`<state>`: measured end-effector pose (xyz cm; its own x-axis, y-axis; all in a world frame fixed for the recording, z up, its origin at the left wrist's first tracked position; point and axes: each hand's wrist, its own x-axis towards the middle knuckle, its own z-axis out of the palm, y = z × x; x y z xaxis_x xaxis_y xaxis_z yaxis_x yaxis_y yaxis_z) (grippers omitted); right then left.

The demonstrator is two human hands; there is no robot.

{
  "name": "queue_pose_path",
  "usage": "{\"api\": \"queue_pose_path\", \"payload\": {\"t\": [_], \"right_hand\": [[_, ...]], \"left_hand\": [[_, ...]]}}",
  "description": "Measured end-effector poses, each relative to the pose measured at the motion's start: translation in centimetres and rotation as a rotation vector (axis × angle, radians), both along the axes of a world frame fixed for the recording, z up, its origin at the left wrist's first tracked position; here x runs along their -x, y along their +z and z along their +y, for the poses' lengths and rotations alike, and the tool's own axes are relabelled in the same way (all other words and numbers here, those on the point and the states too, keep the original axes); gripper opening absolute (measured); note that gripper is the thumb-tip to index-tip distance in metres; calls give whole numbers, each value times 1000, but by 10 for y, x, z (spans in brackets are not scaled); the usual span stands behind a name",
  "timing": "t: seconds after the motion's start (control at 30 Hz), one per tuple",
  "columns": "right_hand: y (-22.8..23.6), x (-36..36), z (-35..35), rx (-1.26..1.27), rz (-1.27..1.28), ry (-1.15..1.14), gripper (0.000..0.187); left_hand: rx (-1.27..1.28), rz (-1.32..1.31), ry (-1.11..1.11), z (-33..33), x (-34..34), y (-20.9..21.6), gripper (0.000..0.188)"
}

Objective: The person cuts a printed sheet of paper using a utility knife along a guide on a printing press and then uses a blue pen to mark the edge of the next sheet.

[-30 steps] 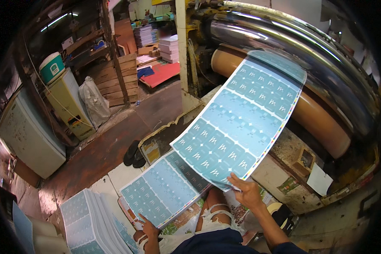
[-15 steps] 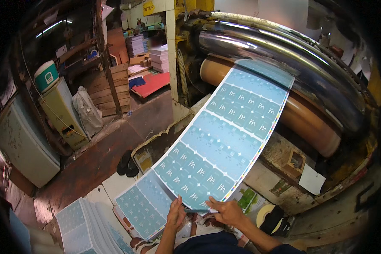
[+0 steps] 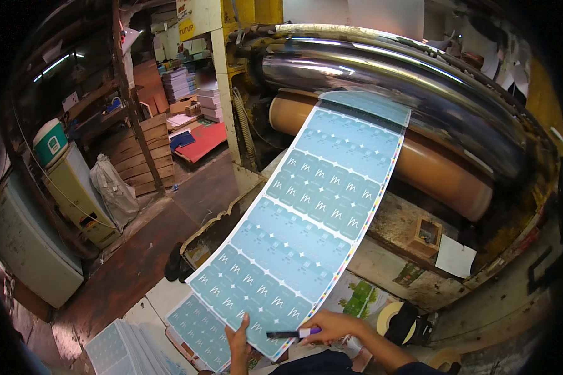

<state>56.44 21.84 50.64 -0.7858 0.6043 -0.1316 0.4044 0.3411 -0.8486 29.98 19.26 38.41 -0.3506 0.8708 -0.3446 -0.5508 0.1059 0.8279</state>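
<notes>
Head view: left hand (image 3: 239,342) pinches the blue printed sheet's (image 3: 294,250) near edge, thumb uppermost, apparently to steady it. Right hand (image 3: 333,327), closed round a purple-handled tool (image 3: 310,332), sits at its right edge. Beyond both hands, sheet slopes up to rollers (image 3: 369,72), seemingly supporting its far end.

A green-and-white cooler (image 3: 50,144) stands on a cream cabinet (image 3: 80,195), a pale sack (image 3: 114,190) beside it; at right, a wooden box (image 3: 417,240) sits beside a white sheet (image 3: 455,257)
</notes>
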Motion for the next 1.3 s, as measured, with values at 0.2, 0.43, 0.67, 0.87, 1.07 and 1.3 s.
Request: {"api": "queue_pose_path", "payload": {"t": [0.2, 0.43, 0.67, 0.87, 1.07, 1.3], "right_hand": [[25, -90, 59, 115, 323, -547, 36], [67, -227, 193, -268, 733, -1298, 29], [43, -293, 257, -305, 532, -1276, 32], [-27, -218, 205, -216, 482, -1191, 24], [-89, -147, 150, -225, 586, -1235, 17], [-44, -99, 127, -1286, -161, -1220, 61]], "left_hand": [[-65, 275, 30, -18, 38, -10, 40], [73, 231, 91, -25, 40, 10, 54], [162, 248, 87, -50, 47, 19, 59], [283, 129, 51, -94, 85, 46, 62], [302, 14, 105, -146, 161, -18, 63], [352, 86, 129, -186, 210, -81, 63]]}}
